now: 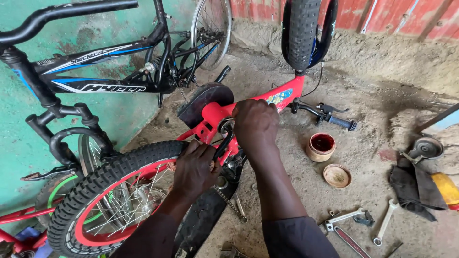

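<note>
Nearest: both forearms reach fwd from bottom edge, dark sleeve on the right one. Left hand (195,167) is curled closed around the black crank arm (223,143) of a small red bike frame (248,107), which lies upside down on the dirt floor (382,119). Right hand (256,123) is closed over the frame just above the crank, fingers wrapped round the tube; whether it grips a tool underneath can't be told. Knobby rear wheel (95,191) w/ red rim sits just left of the left hand, almost touching the wrist.

On the floor to the right, near: several wrenches (385,222) scattered, plus a dark rag (411,186). A bit further: a small open tin (320,145) w/ reddish grease and its lid (337,175) beside it.

Further: black saddle (203,102) resting on the ground, handlebar grip (342,122) w/ brake lever, front tyre (301,31) sticking up. Far left, a black bike (95,71) leans against the green wall (86,28).
</note>
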